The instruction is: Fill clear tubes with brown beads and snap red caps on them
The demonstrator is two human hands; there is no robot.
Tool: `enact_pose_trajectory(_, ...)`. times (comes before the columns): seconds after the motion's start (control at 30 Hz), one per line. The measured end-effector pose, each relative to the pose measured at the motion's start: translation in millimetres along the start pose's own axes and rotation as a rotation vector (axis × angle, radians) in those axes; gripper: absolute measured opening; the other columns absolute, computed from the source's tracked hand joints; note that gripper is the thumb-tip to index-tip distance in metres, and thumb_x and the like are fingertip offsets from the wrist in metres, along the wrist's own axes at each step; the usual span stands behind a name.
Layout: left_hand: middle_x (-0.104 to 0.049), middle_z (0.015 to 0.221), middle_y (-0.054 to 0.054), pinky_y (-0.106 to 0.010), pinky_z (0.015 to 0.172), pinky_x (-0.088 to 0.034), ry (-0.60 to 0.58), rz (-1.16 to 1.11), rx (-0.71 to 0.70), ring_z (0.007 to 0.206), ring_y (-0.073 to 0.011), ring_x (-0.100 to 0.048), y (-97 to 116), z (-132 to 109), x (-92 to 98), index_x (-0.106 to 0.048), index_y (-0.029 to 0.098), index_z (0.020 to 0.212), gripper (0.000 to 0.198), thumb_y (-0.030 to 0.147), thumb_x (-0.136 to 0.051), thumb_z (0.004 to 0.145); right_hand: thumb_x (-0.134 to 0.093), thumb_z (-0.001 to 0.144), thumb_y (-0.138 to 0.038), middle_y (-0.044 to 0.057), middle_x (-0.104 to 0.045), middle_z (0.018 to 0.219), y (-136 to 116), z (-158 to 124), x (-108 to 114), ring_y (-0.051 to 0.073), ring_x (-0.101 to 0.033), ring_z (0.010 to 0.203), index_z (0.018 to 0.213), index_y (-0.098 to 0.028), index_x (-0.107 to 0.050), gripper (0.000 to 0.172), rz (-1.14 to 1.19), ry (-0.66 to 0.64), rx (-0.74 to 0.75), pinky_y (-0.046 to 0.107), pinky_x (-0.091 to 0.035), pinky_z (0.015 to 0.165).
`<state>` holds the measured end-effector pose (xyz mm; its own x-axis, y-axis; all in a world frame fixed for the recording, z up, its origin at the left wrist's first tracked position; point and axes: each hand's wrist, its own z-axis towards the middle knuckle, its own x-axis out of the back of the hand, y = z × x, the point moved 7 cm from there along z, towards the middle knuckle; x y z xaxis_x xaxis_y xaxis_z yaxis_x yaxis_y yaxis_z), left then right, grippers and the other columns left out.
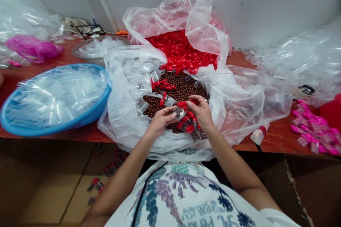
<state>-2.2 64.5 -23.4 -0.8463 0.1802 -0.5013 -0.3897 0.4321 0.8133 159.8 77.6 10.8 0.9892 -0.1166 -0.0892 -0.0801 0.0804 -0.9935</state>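
Observation:
My left hand (pixel 162 120) is closed around a small clear tube (pixel 179 112), holding it over a heap of small brown balls (pixel 183 89). My right hand (pixel 201 110) pinches a red cap (pixel 182 104) at the tube's top. Both hands hover above a big clear plastic bag (pixel 128 113) that lines the pile. Several filled tubes with red caps (pixel 189 126) lie just under my right wrist. A mound of loose red caps (pixel 181 50) sits behind the balls, and a few red caps (pixel 163 85) lie on them.
A blue basin (pixel 87 115) full of clear empty tubes stands at the left. Pink-capped tubes (pixel 314 131) lie at the right on the red-brown table (pixel 277 135). A pink bag (pixel 32 47) and crumpled clear plastic (pixel 309 56) lie around. Some capped tubes (pixel 93 184) rest on the floor below.

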Motion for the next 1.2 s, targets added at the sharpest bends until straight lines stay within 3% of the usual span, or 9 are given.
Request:
enact_pose_trajectory(0.2, -0.068, 0.102, -0.007, -0.033, 0.078, -0.053, 0.013, 0.05, -0.032, 0.083, -0.0175, -0.064, 1.8, -1.2, -1.3, -0.069, 0.016, 0.102, 0.041, 0.024, -0.078, 0.062, -0.061, 0.08, -0.035, 0.004, -0.062, 0.116, -10.9, -13.3, -5.3, 0.018, -0.056, 0.109, 0.108, -0.025, -0.065, 0.03, -0.232, -0.202, 0.119, 0.035, -0.042, 0.098)
enact_pose_trajectory(0.3, -0.068, 0.102, -0.007, -0.033, 0.077, -0.054, 0.006, 0.071, -0.038, 0.083, -0.0171, -0.063, 2.9, -2.6, -3.3, -0.069, 0.017, 0.104, 0.042, 0.024, -0.078, 0.063, -0.056, 0.084, -0.033, 0.002, -0.063, 0.119, -12.2, -16.3, -8.6, 0.017, -0.056, 0.111, 0.115, -0.025, -0.062, 0.033, -0.291, -0.315, 0.113, 0.035, -0.039, 0.1)
enact_pose_trajectory(0.47, -0.069, 0.098, -0.006, -0.034, 0.077, -0.054, 0.014, 0.075, -0.024, 0.081, -0.0168, -0.064, 1.0, -4.8, -6.4, -0.07, 0.016, 0.101, 0.042, 0.024, -0.079, 0.061, -0.049, 0.087, -0.032, 0.002, -0.068, 0.097, -8.0, -15.5, -3.9, 0.015, -0.062, 0.087, 0.108, -0.02, -0.065, 0.03, -0.325, -0.321, 0.006, 0.03, -0.048, 0.082)
enact_pose_trajectory(0.6, -0.07, 0.099, -0.006, -0.033, 0.078, -0.053, 0.029, 0.131, -0.081, 0.08, -0.0175, -0.064, 5.8, -5.4, -7.1, -0.07, 0.017, 0.103, 0.043, 0.026, -0.079, 0.061, -0.049, 0.084, -0.029, 0.001, -0.066, 0.087, -6.8, -14.6, -3.7, 0.01, -0.056, 0.062, 0.113, -0.02, -0.061, 0.033, -0.314, -0.357, -0.083, 0.025, -0.047, 0.061)
enact_pose_trajectory(0.8, -0.072, 0.089, -0.005, -0.032, 0.08, -0.05, 0.044, 0.252, -0.131, 0.076, -0.0172, -0.064, 14.3, -6.7, -8.2, -0.072, 0.016, 0.098, 0.042, 0.025, -0.08, 0.058, -0.042, 0.082, -0.014, 0.002, -0.065, 0.101, -22.0, -13.1, -8.9, 0.015, -0.058, 0.091, 0.11, -0.022, -0.065, 0.038, -0.548, -0.364, 0.132, 0.029, -0.044, 0.085)
enact_pose_trajectory(1.03, -0.071, 0.089, -0.005, -0.032, 0.076, -0.051, 0.075, 0.289, -0.148, 0.074, -0.0173, -0.063, 11.0, -7.2, -6.1, -0.072, 0.016, 0.098, 0.041, 0.027, -0.079, 0.06, -0.041, 0.087, -0.015, 0.004, -0.057, 0.088, -34.1, -17.4, -11.2, 0.014, -0.054, 0.077, 0.118, -0.026, -0.062, 0.038, -1.028, -0.331, 0.278, 0.024, -0.043, 0.073)
enact_pose_trajectory(1.2, -0.071, 0.088, -0.005, -0.03, 0.071, -0.052, 0.103, 0.335, -0.173, 0.071, -0.0167, -0.063, 13.9, -7.7, -3.9, -0.072, 0.015, 0.098, 0.04, 0.027, -0.078, 0.06, -0.039, 0.091, -0.019, 0.007, -0.057, 0.099, -41.4, -27.8, -27.4, 0.016, -0.054, 0.088, 0.122, -0.019, -0.055, 0.035, -1.052, -0.524, 0.441, 0.026, -0.042, 0.08)
